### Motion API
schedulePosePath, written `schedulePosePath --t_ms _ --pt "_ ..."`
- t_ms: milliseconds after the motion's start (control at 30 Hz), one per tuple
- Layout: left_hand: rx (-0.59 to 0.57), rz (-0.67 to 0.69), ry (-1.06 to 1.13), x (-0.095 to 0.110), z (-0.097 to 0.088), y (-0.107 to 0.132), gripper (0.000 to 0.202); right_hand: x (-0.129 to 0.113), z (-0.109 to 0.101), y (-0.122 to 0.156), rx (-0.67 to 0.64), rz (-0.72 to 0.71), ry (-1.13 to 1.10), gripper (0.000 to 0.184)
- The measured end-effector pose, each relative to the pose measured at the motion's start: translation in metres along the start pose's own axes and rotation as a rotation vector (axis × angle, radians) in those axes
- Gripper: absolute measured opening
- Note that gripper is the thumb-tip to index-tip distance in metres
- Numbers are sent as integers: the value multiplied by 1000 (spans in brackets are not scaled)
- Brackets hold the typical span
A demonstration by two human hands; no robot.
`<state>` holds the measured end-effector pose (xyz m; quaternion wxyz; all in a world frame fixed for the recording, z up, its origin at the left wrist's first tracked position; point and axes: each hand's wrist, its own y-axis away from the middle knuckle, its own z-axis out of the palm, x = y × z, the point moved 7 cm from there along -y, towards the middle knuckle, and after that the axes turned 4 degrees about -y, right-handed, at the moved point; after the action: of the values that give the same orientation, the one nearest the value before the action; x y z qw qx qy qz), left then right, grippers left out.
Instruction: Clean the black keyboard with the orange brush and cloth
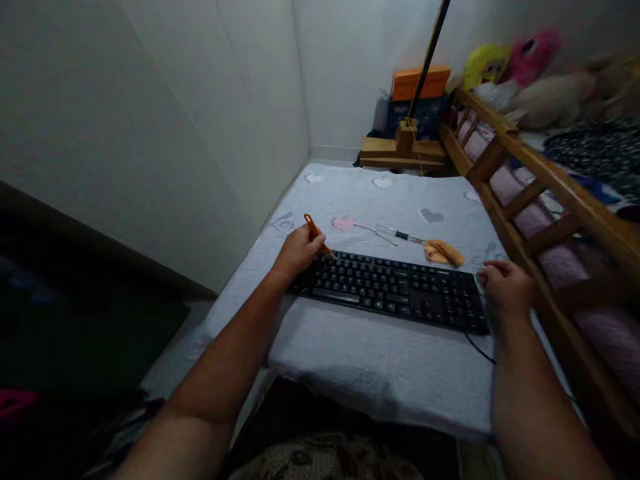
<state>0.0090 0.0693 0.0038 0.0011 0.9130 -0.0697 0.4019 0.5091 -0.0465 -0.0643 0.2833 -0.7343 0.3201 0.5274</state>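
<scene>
A black keyboard (395, 288) lies across a pale grey quilt with heart prints (380, 360). My left hand (299, 250) is closed on a thin orange tool (316, 233) whose tip touches the keyboard's far left corner. At the keyboard's right end my right hand (506, 285) rests with curled fingers against the edge. Whether the right hand grips the keyboard I cannot make out.
Beyond the keyboard lie a small screwdriver-like tool (400, 235), metal tweezers (373, 230) and a crumpled orange cloth (444, 253). A wooden bed rail (540, 193) runs along the right. White wall on the left. Boxes, a wooden stand and plush toys stand at the back.
</scene>
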Motion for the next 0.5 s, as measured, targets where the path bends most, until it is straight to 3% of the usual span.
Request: schedulePosePath --t_ms 167,500 --pt "7 -25 -41 -12 -21 -2 15 4 0 1 -29 -25 27 16" --pt "125 -46 -249 -28 -58 3 12 4 1 3 -15 -44 10 16"
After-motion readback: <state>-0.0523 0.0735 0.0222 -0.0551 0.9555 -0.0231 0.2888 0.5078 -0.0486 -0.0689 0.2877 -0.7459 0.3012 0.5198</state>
